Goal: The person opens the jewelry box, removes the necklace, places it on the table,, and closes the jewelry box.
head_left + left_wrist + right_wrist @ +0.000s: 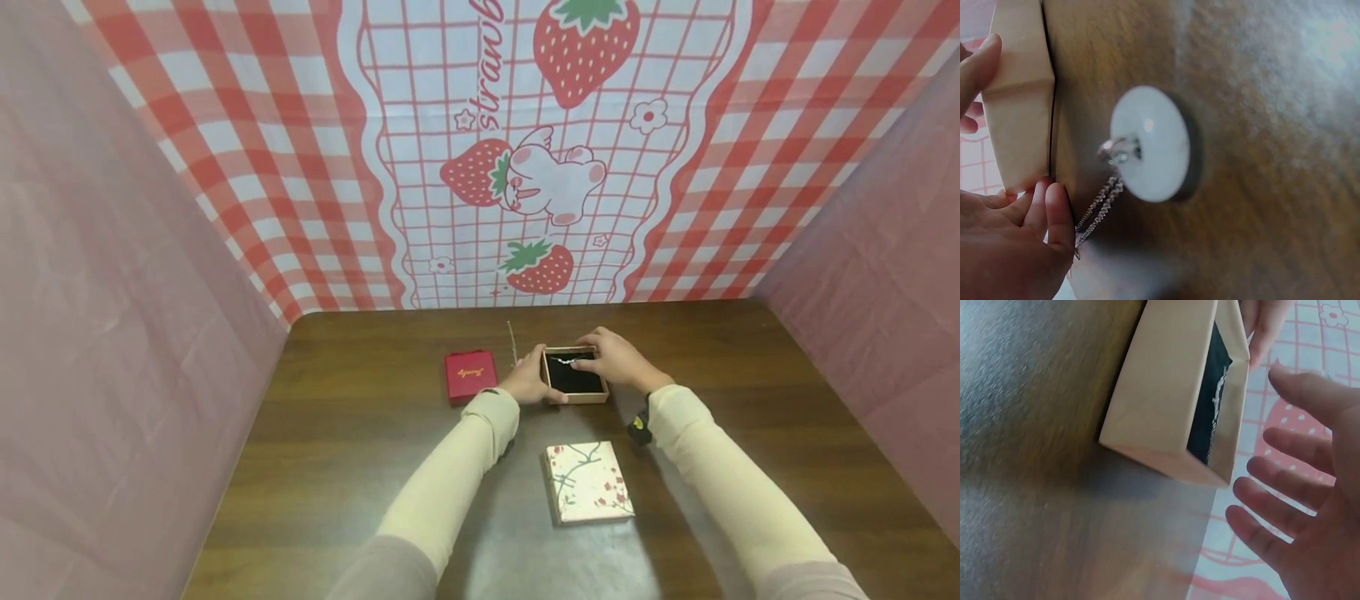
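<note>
A small tan jewelry box [573, 398] with a black lining is uncovered at the back middle of the table. My left hand [528, 382] grips its left side, with the thumb near the front corner and the fingers farther back. A silver chain [1217, 403] lies on the lining. My right hand [618, 360] is at the box's right rear, its thumb over the inside by the chain; the right wrist view shows those fingers [1285, 487] spread and apart from the box. Near my left fingers, the left wrist view shows a white disc pendant [1154, 144] on a silver chain.
A red box [470, 377] with gold lettering stands left of my left hand. In front lies a cream, flower-patterned lid or box [590, 483]. A thin cord [512, 340] shows behind my left hand. A strawberry-print cloth [525, 287] hangs behind the table.
</note>
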The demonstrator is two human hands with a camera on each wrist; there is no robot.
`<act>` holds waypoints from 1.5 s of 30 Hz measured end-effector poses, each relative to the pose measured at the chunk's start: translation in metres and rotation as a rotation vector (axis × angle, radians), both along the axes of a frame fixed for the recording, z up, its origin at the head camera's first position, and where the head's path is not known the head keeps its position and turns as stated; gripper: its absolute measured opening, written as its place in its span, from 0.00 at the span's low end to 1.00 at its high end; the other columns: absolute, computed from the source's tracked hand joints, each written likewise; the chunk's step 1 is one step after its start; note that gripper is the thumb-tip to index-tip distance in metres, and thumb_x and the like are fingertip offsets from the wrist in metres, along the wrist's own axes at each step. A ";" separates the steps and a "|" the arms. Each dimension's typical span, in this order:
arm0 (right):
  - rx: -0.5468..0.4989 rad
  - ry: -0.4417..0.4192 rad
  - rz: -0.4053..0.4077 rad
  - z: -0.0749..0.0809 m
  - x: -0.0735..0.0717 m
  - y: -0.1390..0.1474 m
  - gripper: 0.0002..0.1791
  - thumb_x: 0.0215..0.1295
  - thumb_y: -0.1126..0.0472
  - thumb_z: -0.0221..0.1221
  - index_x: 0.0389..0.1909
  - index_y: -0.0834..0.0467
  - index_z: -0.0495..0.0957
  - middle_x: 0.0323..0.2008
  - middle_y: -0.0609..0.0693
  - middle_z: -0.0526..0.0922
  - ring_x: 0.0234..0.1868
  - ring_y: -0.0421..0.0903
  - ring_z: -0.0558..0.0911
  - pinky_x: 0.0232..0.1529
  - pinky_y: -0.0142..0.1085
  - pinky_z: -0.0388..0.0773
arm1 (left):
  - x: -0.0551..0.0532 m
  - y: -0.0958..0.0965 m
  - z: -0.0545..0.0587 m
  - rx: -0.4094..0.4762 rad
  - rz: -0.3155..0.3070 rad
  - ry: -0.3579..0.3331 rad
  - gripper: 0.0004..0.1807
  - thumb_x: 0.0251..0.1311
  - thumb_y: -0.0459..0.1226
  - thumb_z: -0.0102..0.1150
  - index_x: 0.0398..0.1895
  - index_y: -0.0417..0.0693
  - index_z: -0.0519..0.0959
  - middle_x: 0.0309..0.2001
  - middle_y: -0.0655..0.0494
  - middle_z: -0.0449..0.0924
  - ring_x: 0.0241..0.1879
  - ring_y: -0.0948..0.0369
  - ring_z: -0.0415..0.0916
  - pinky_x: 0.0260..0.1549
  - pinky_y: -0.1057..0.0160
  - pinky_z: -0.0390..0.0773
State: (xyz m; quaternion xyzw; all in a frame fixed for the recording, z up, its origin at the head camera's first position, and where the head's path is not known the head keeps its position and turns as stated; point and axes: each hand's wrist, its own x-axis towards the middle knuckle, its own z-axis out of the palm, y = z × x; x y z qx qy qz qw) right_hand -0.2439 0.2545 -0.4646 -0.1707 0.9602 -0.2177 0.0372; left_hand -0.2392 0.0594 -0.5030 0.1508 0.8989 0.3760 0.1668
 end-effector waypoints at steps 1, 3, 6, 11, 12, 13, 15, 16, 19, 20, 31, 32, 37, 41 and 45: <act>0.000 0.021 0.006 0.001 0.000 -0.002 0.25 0.59 0.55 0.66 0.52 0.67 0.79 0.46 0.63 0.79 0.45 0.57 0.79 0.49 0.54 0.76 | 0.000 0.000 0.000 -0.001 -0.002 0.001 0.59 0.43 0.46 0.78 0.75 0.46 0.51 0.69 0.44 0.65 0.65 0.49 0.65 0.67 0.54 0.65; 0.002 0.045 0.014 0.001 -0.001 -0.006 0.21 0.59 0.57 0.66 0.48 0.67 0.81 0.43 0.61 0.81 0.45 0.57 0.81 0.48 0.53 0.77 | -0.001 0.000 -0.001 -0.002 -0.003 -0.001 0.59 0.43 0.46 0.78 0.75 0.46 0.51 0.69 0.44 0.66 0.64 0.50 0.65 0.67 0.54 0.65; 0.004 0.073 0.026 -0.001 -0.002 -0.011 0.16 0.59 0.59 0.66 0.44 0.67 0.83 0.40 0.59 0.84 0.43 0.55 0.82 0.47 0.51 0.79 | -0.003 0.001 -0.004 0.002 -0.004 -0.010 0.59 0.43 0.45 0.78 0.75 0.46 0.50 0.68 0.44 0.66 0.64 0.50 0.66 0.67 0.54 0.65; 0.030 0.074 0.043 -0.004 -0.004 -0.020 0.14 0.60 0.61 0.65 0.43 0.67 0.83 0.40 0.60 0.86 0.43 0.55 0.84 0.48 0.50 0.80 | -0.005 0.001 -0.006 0.008 -0.009 -0.030 0.58 0.44 0.45 0.78 0.75 0.47 0.50 0.67 0.45 0.67 0.62 0.50 0.66 0.65 0.54 0.66; 0.039 0.071 0.043 -0.004 -0.004 -0.021 0.14 0.60 0.61 0.65 0.43 0.67 0.83 0.40 0.60 0.86 0.43 0.55 0.84 0.49 0.50 0.79 | -0.005 0.002 -0.006 0.007 -0.010 -0.034 0.58 0.44 0.45 0.78 0.75 0.47 0.50 0.67 0.45 0.67 0.62 0.51 0.66 0.65 0.54 0.66; 0.052 0.067 0.046 -0.004 -0.003 -0.022 0.15 0.60 0.61 0.65 0.44 0.67 0.83 0.41 0.61 0.86 0.44 0.56 0.84 0.49 0.51 0.79 | -0.006 0.002 -0.006 0.008 -0.010 -0.037 0.59 0.44 0.45 0.78 0.75 0.47 0.49 0.67 0.45 0.67 0.62 0.51 0.66 0.65 0.54 0.67; 0.075 0.063 0.049 -0.005 -0.003 -0.024 0.15 0.60 0.62 0.64 0.44 0.67 0.83 0.43 0.61 0.85 0.46 0.57 0.83 0.51 0.52 0.78 | -0.006 0.002 -0.006 0.010 -0.006 -0.036 0.59 0.44 0.45 0.78 0.75 0.47 0.49 0.68 0.45 0.67 0.62 0.50 0.66 0.65 0.54 0.67; 0.091 0.064 0.052 -0.006 -0.003 -0.025 0.15 0.60 0.62 0.64 0.45 0.67 0.83 0.43 0.61 0.85 0.47 0.58 0.83 0.52 0.52 0.78 | -0.006 0.002 -0.006 0.010 -0.003 -0.039 0.59 0.43 0.45 0.78 0.75 0.47 0.49 0.68 0.45 0.66 0.62 0.50 0.66 0.65 0.54 0.67; 0.118 0.068 0.050 -0.009 -0.003 -0.027 0.14 0.60 0.62 0.64 0.44 0.66 0.83 0.44 0.61 0.85 0.48 0.59 0.83 0.53 0.53 0.77 | -0.006 0.002 -0.007 0.012 0.006 -0.043 0.59 0.43 0.45 0.78 0.75 0.48 0.49 0.69 0.45 0.66 0.63 0.50 0.66 0.65 0.53 0.67; 0.122 0.073 0.047 -0.010 -0.003 -0.027 0.14 0.60 0.62 0.64 0.44 0.66 0.83 0.44 0.61 0.85 0.48 0.59 0.83 0.53 0.53 0.77 | -0.007 0.002 -0.007 0.010 0.008 -0.046 0.59 0.43 0.46 0.78 0.76 0.49 0.49 0.69 0.46 0.65 0.63 0.50 0.66 0.66 0.53 0.66; 0.197 0.171 0.047 -0.020 -0.003 -0.032 0.06 0.52 0.66 0.65 0.30 0.65 0.84 0.32 0.58 0.84 0.36 0.55 0.83 0.41 0.50 0.80 | -0.005 0.001 -0.006 0.013 0.005 -0.029 0.59 0.44 0.45 0.78 0.76 0.47 0.50 0.68 0.45 0.66 0.63 0.50 0.66 0.65 0.54 0.67; 0.197 0.173 0.043 -0.020 -0.004 -0.032 0.05 0.51 0.66 0.64 0.28 0.64 0.84 0.31 0.58 0.84 0.35 0.55 0.83 0.40 0.50 0.80 | -0.005 0.001 -0.005 0.012 0.005 -0.029 0.59 0.44 0.45 0.78 0.76 0.48 0.50 0.68 0.45 0.66 0.63 0.50 0.66 0.65 0.54 0.67; 0.195 0.180 0.037 -0.019 -0.005 -0.033 0.03 0.49 0.67 0.63 0.23 0.63 0.83 0.27 0.56 0.85 0.31 0.53 0.83 0.36 0.48 0.80 | -0.005 0.001 -0.004 0.019 0.015 -0.037 0.59 0.43 0.45 0.78 0.76 0.48 0.50 0.69 0.45 0.65 0.65 0.50 0.65 0.66 0.54 0.66; 0.220 0.177 0.028 -0.016 -0.004 -0.033 0.03 0.49 0.67 0.63 0.21 0.63 0.83 0.26 0.56 0.83 0.30 0.53 0.81 0.36 0.48 0.79 | -0.004 0.000 -0.004 0.021 0.008 -0.030 0.59 0.42 0.44 0.79 0.75 0.48 0.50 0.69 0.45 0.66 0.64 0.50 0.65 0.66 0.54 0.66; 0.248 0.178 -0.001 -0.014 -0.003 -0.033 0.06 0.48 0.68 0.62 0.15 0.61 0.81 0.25 0.56 0.80 0.28 0.52 0.79 0.34 0.48 0.78 | -0.004 0.000 -0.004 0.027 0.002 -0.026 0.59 0.42 0.44 0.79 0.75 0.47 0.51 0.69 0.45 0.66 0.64 0.49 0.65 0.66 0.54 0.66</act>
